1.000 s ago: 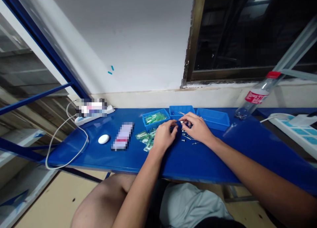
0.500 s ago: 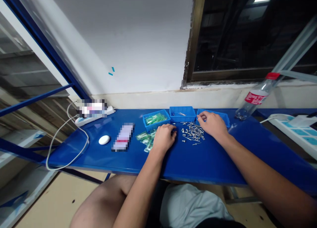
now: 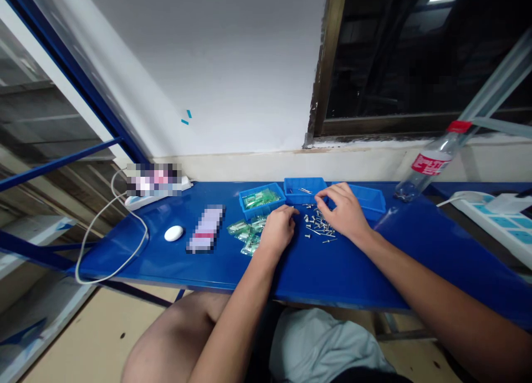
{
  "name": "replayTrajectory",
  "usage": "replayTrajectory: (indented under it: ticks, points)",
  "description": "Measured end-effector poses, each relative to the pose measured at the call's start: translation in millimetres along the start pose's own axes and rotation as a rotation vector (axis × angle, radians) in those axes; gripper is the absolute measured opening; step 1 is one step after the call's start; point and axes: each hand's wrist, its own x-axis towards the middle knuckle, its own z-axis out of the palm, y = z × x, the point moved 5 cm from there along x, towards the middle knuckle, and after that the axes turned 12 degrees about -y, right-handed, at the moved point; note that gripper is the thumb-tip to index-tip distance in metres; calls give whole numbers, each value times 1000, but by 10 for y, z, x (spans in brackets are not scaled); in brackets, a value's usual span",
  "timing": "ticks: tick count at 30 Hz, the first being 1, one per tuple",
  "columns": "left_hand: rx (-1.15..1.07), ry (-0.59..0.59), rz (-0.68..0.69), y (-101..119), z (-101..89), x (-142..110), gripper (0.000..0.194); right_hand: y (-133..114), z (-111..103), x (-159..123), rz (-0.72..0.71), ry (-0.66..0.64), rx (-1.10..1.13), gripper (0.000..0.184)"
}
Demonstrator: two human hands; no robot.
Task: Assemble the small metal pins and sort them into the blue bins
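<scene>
Since small metal fasteners [image 3: 318,226] lie loose near the back edge of the blue bench [image 3: 357,275], within reach of both, our left hand [image 3: 277,231] rests curled beside them while our right hand [image 3: 343,211] arches over them; we cannot tell if it grips one.

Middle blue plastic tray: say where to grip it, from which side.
Probably pinch the front rim of the rectangular blue plastic tray from above, coming from your side over the loose silver metal rivets: the left blue tray and right blue tray crowd its short ends.
</scene>
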Motion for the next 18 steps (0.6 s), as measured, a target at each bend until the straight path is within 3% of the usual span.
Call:
replayTrajectory:
  ticks: [4,18]
  points:
    - [-16,9,27,2,6,0,45,-136,82,-10,-49,-68,80,12]
    - [-30,32,18,-26,8,30,39,-259,279,42,-85,-179,208,11]
